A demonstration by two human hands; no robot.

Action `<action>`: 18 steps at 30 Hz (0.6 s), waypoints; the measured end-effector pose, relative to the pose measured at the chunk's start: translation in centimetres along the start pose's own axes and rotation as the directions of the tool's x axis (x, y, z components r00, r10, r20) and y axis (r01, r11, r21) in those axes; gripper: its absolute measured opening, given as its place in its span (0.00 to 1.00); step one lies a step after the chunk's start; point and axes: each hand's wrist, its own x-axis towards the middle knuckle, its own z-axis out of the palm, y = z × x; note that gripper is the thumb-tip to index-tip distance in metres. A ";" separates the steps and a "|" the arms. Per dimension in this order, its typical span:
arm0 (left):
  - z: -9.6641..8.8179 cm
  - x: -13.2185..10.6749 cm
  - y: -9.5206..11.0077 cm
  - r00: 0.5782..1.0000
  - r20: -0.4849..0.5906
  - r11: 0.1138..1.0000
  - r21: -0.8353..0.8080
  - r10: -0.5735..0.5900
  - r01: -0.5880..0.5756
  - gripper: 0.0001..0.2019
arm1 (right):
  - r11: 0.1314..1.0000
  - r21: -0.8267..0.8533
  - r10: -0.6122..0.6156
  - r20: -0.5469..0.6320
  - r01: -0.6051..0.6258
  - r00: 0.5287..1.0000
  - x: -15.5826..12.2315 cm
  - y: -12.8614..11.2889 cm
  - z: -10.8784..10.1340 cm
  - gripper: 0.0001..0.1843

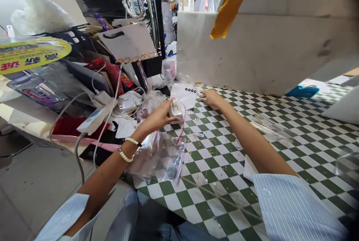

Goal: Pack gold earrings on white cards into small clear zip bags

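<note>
Table top (196,200), green-and-white checks: below both sets of fingers. White panel (241,50) with orange tape (231,7): beyond and above the right fingers. White card (129,41) with a handle slot: beyond the left fingers, off to the left.

Clear plastic bag (159,162), crumpled: nearer the body than the left fingertips, partly beneath left hand and wrist. Power strip (97,116) with cords: well left of the left fingers. White paper (181,93) with a row of black marks: between the two sets of fingers, just beyond the left ones and beside the right ones.

Left hand (159,117): thumb and forefinger spread, set against the left side of the white block (176,111); remaining fingers partly hidden; firmness of grip impossible to tell. Right hand (212,98): fingertips drawn together, pinching the right edge of the small white piece (200,93), low at the paper's right edge.

Beaded bracelets (125,157): on the left wrist, behind the fingers. Thin red wire (184,116): looped around the block's right side, trailing nearer the body than the left fingertips. Gold-coloured rings (226,168), tiny: scattered on the checks, right of the left fingers, nearer the body than the right ones.
</note>
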 end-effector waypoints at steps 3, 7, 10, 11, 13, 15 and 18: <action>2.2 1.2 -1.5 0.998 -0.057 0.995 -0.100 -0.015 0.009 0.50 | 0.999 -0.040 -0.001 -0.018 0.000 1.000 0.7 0.4 0.9 0.15; 3.1 1.9 -2.8 0.998 -0.059 0.985 -0.170 0.009 -0.019 0.43 | 0.999 -0.044 -0.016 -0.066 0.013 0.998 0.1 1.6 -0.4 0.10; 2.8 2.1 -3.5 0.997 -0.036 0.981 -0.175 0.075 -0.080 0.45 | 0.998 -0.011 -0.061 -0.119 0.060 0.991 -1.1 2.7 -2.0 0.08; 2.7 2.1 -3.6 0.995 -0.029 0.979 -0.175 0.097 -0.100 0.47 | 0.997 0.009 -0.080 -0.122 0.082 0.989 -1.5 3.1 -2.4 0.08; 2.6 2.1 -3.6 0.991 -0.017 0.973 -0.184 0.136 -0.137 0.49 | 0.992 0.051 -0.108 -0.110 0.114 0.988 -2.2 3.8 -3.0 0.07; 2.8 2.1 -3.4 0.985 -0.001 0.965 -0.202 0.170 -0.167 0.50 | 0.990 0.080 -0.108 -0.109 0.117 0.988 -2.7 4.5 -3.0 0.07; 3.2 2.0 -2.7 0.978 0.035 0.957 -0.213 0.208 -0.196 0.54 | 0.993 0.097 -0.057 -0.139 0.071 0.989 -3.0 5.2 -2.0 0.08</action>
